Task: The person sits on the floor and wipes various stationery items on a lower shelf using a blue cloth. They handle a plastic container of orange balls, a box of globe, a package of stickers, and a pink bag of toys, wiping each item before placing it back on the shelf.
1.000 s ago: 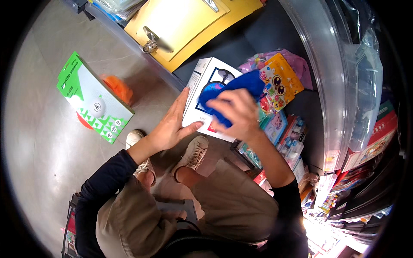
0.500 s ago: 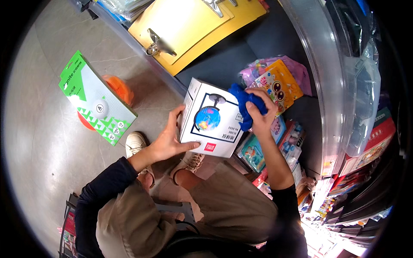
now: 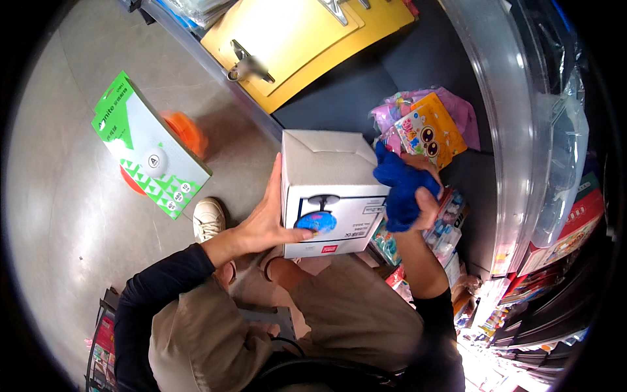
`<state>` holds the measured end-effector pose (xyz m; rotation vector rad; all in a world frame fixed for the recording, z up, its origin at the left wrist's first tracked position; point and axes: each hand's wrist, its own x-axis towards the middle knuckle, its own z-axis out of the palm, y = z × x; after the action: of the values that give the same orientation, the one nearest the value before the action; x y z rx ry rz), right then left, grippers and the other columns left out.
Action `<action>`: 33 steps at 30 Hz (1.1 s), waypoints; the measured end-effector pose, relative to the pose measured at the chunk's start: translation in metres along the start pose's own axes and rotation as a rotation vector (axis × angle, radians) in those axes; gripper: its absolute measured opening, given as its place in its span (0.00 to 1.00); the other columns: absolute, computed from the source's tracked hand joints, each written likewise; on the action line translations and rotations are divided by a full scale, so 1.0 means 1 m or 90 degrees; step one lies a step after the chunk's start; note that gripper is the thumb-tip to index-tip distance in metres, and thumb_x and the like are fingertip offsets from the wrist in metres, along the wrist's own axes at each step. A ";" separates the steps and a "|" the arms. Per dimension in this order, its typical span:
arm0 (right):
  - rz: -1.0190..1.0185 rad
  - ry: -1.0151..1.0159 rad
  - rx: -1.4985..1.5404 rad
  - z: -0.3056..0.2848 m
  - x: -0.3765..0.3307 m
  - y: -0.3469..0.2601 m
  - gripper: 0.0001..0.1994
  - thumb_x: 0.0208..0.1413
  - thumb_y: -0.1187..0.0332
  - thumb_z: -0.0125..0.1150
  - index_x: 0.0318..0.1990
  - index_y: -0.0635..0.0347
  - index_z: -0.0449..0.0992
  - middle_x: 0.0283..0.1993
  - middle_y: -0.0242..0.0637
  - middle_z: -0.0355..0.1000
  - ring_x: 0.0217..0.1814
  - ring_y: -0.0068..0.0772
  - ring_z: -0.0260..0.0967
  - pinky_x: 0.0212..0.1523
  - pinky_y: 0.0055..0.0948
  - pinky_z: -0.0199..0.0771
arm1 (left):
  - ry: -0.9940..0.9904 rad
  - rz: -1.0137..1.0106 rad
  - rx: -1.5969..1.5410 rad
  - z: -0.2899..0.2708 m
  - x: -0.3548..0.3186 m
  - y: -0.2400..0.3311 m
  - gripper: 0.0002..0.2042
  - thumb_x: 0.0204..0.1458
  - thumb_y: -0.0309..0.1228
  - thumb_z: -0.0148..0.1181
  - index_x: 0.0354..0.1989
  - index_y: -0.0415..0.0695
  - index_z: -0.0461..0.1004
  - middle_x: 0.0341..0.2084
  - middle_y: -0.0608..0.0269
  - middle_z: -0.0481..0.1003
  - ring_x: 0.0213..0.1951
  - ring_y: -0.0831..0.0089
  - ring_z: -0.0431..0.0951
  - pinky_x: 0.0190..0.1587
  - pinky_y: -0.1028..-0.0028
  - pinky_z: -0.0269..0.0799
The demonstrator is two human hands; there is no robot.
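A white cardboard box (image 3: pixel 333 189) with a picture of a globe on its front is held over my lap, its plain top side tipped into view. My left hand (image 3: pixel 264 219) grips the box's left side, thumb across the front and fingers along the edge. In my right hand (image 3: pixel 424 199) is a bunched blue cloth (image 3: pixel 401 186), fingers and thumb pinched round it. The cloth lies against the right edge of the box. Part of the right hand is hidden behind the cloth.
Yellow clipboards (image 3: pixel 287 52) lie on a dark shelf (image 3: pixel 313 104) ahead. An orange packet (image 3: pixel 428 130) and small packaged goods sit to the right, beside a clear plastic edge (image 3: pixel 483 85). At left a green and white box (image 3: pixel 153 153) stands over an orange thing (image 3: pixel 186 134).
The box has tilted so that its top side shows and its front faces lower. My right hand with the cloth has moved slightly right and down, off the box's front to its edge.
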<state>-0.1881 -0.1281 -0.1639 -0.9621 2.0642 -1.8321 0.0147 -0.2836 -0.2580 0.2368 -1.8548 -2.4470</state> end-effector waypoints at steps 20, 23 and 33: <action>-0.137 -0.122 -0.434 0.046 0.053 0.002 0.15 0.51 0.70 0.61 0.47 0.58 0.74 0.46 0.42 0.68 0.49 0.44 0.67 0.49 0.37 0.67 | 0.123 0.349 0.485 0.000 0.025 0.007 0.39 0.29 0.27 0.75 0.56 0.51 0.64 0.64 0.44 0.49 0.66 0.35 0.49 0.63 0.48 0.55; -0.213 -0.245 -0.341 0.065 0.051 -0.003 0.17 0.43 0.73 0.64 0.45 0.57 0.76 0.46 0.41 0.68 0.48 0.44 0.67 0.48 0.37 0.68 | 0.142 0.356 0.480 0.002 0.029 0.013 0.43 0.28 0.26 0.74 0.60 0.48 0.61 0.63 0.43 0.53 0.64 0.37 0.52 0.62 0.49 0.58; -0.228 -0.405 -0.198 0.027 0.016 -0.015 0.16 0.22 0.72 0.58 0.27 0.59 0.80 0.35 0.38 0.72 0.36 0.39 0.69 0.39 0.32 0.66 | 0.204 -0.013 0.140 0.006 0.026 -0.011 0.53 0.34 0.30 0.74 0.67 0.33 0.41 0.64 0.41 0.52 0.67 0.51 0.52 0.66 0.60 0.49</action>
<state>-0.1806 -0.1600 -0.1512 -1.8109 1.8601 -1.1037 -0.0113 -0.2790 -0.2693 0.6215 -1.9740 -2.0623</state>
